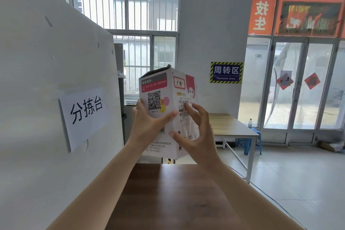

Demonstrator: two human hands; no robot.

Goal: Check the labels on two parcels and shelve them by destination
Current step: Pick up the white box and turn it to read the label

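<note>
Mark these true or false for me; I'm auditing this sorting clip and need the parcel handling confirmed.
1. The parcel is held up in the air above the brown table. True.
2. Only the left hand touches the parcel. False: the right hand touches it too.
3. A QR code faces the camera. True.
4. The blue stool stands on the light wooden table. False: it stands on the floor beside it.
5. The blue wall sign reads "Turnover Area". True.

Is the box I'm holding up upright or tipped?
Tipped: the box leans, its top edge slanting and one corner toward the camera, held off the table between the left hand and right hand.
</note>
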